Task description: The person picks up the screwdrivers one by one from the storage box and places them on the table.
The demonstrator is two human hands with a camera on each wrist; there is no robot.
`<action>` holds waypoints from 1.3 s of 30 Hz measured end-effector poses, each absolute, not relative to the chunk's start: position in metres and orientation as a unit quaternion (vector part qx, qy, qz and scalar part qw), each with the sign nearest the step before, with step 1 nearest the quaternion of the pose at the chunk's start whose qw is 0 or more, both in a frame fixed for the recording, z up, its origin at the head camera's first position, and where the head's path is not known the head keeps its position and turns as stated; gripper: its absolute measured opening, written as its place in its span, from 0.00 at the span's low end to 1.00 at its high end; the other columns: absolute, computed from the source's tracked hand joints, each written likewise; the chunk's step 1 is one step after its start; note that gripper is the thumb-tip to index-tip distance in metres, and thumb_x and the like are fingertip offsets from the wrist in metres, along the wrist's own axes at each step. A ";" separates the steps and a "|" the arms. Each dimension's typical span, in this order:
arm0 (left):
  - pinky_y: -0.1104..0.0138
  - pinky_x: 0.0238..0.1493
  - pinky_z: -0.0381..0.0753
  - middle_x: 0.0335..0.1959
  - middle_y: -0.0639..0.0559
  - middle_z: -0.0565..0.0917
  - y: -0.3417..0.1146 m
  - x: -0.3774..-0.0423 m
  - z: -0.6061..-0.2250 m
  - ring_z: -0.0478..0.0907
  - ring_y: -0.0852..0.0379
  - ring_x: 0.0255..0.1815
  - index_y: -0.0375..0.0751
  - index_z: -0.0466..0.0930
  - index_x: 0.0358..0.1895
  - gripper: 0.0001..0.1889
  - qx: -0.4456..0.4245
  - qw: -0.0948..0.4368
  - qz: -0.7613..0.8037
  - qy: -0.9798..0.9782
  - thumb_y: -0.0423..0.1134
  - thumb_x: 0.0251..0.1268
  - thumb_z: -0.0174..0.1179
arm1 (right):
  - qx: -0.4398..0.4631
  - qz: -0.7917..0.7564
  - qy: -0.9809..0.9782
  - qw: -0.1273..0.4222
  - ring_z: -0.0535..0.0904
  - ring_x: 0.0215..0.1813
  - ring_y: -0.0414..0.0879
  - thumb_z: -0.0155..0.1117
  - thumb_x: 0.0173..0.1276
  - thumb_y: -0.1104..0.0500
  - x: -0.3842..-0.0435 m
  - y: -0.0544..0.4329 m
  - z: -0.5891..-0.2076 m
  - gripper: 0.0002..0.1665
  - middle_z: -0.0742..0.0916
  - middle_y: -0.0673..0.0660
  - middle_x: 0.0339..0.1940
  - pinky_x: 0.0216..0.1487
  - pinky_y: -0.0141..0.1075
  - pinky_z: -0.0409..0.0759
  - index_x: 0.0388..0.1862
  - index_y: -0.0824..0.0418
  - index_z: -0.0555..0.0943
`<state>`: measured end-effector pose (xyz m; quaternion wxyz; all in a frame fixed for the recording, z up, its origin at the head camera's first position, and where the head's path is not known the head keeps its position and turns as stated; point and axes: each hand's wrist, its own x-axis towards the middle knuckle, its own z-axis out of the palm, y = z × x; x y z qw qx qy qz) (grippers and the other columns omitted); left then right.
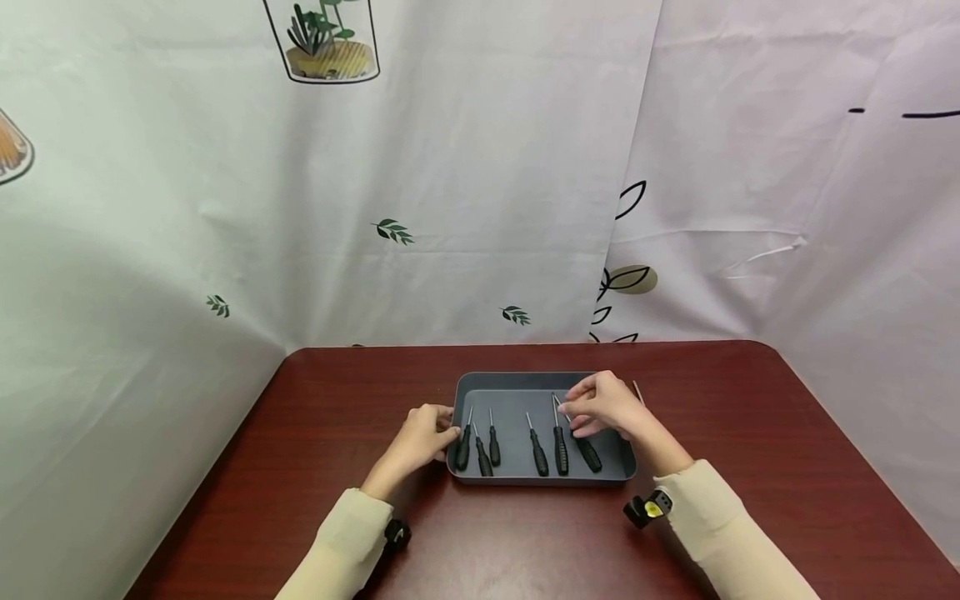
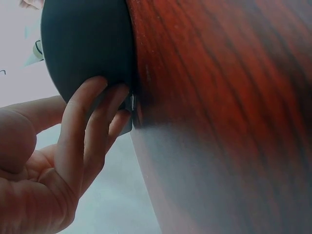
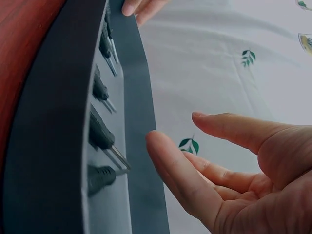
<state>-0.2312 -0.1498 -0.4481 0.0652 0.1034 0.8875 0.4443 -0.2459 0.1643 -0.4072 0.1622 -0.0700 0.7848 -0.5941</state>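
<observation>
A grey rectangular tray [image 1: 517, 482] lies on the table with several black-handled screwdrivers in it, their metal shafts pointing to the far side. Three are grouped at the left, among them a short screwdriver [image 1: 494, 446]. To the right are a screwdriver [image 1: 539, 454], a longer one [image 1: 561, 450] and a slanted one [image 1: 588, 452]. My left hand [image 1: 420, 435] grips the tray's left wall, fingers [image 2: 73, 131] against the outside and thumb at the rim. Above the right-hand screwdrivers is my right hand [image 1: 603, 406], thumb and fingers apart with nothing between them in the right wrist view.
The tray stands on a reddish-brown wooden table [image 1: 337, 400]. White cloth [image 1: 465, 167] with printed leaves and jars hangs behind it and along the sides. A thin pale rod [image 1: 638, 392] shows just beyond the right hand.
</observation>
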 end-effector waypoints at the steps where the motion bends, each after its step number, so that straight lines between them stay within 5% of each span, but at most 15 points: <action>1: 0.63 0.24 0.87 0.42 0.33 0.84 -0.150 -0.231 -0.448 0.86 0.48 0.34 0.18 0.73 0.61 0.21 0.103 0.065 0.445 0.887 0.26 0.67 0.61 | -0.069 -0.595 0.785 0.162 0.87 0.34 0.61 0.69 0.64 0.69 -0.246 0.162 -0.408 0.23 0.86 0.72 0.39 0.34 0.48 0.89 0.52 0.84 0.75; 21: 0.62 0.24 0.87 0.43 0.33 0.84 -0.149 -0.230 -0.449 0.86 0.47 0.33 0.17 0.72 0.62 0.22 0.097 0.075 0.455 0.882 0.24 0.67 0.61 | -0.083 -0.589 0.785 0.176 0.87 0.34 0.59 0.70 0.64 0.70 -0.244 0.127 -0.416 0.20 0.86 0.72 0.38 0.33 0.44 0.89 0.50 0.83 0.77; 29: 0.62 0.24 0.87 0.43 0.32 0.84 -0.149 -0.230 -0.449 0.86 0.47 0.33 0.17 0.72 0.61 0.22 0.099 0.072 0.457 0.881 0.24 0.67 0.61 | -0.087 -0.575 0.796 0.167 0.86 0.36 0.62 0.71 0.63 0.69 -0.242 0.116 -0.419 0.20 0.86 0.64 0.34 0.32 0.44 0.89 0.49 0.81 0.78; 39: 0.62 0.24 0.87 0.42 0.33 0.84 -0.151 -0.230 -0.450 0.86 0.48 0.31 0.17 0.72 0.61 0.22 0.105 0.072 0.459 0.879 0.24 0.66 0.61 | -0.085 -0.546 0.821 0.146 0.86 0.27 0.54 0.74 0.60 0.69 -0.242 0.098 -0.425 0.20 0.83 0.61 0.26 0.27 0.42 0.88 0.48 0.78 0.80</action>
